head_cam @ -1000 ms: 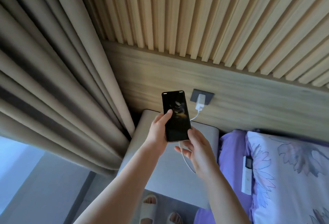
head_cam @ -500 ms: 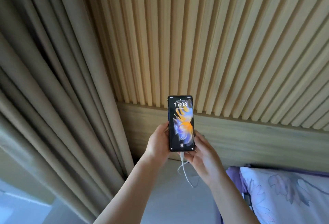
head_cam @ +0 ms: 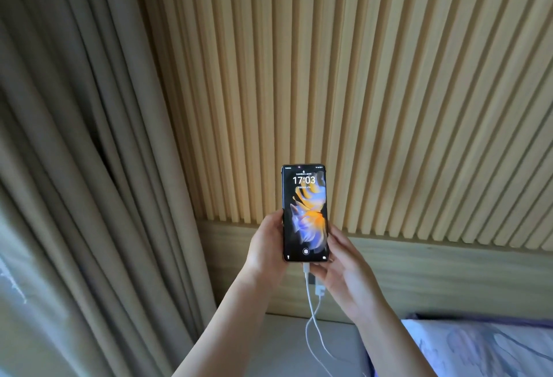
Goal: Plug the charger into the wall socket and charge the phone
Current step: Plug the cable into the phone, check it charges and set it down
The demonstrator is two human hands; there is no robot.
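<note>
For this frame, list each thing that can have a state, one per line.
Black smartphone: upright, screen lit, showing 17:03.
White charging cable: plugged into the smartphone's bottom edge, hanging slack.
White charger plug: at the wall, mostly hidden behind the right hand.
Left hand: grip closed on the smartphone.
Right hand: fingers supporting the smartphone's lower right edge.
Beige curtain: drawn.

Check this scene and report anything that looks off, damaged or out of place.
Nothing stands out. The phone is upright in both hands, left hand and right hand, screen lit, with the white cable plugged into its bottom and hanging loose.
</note>
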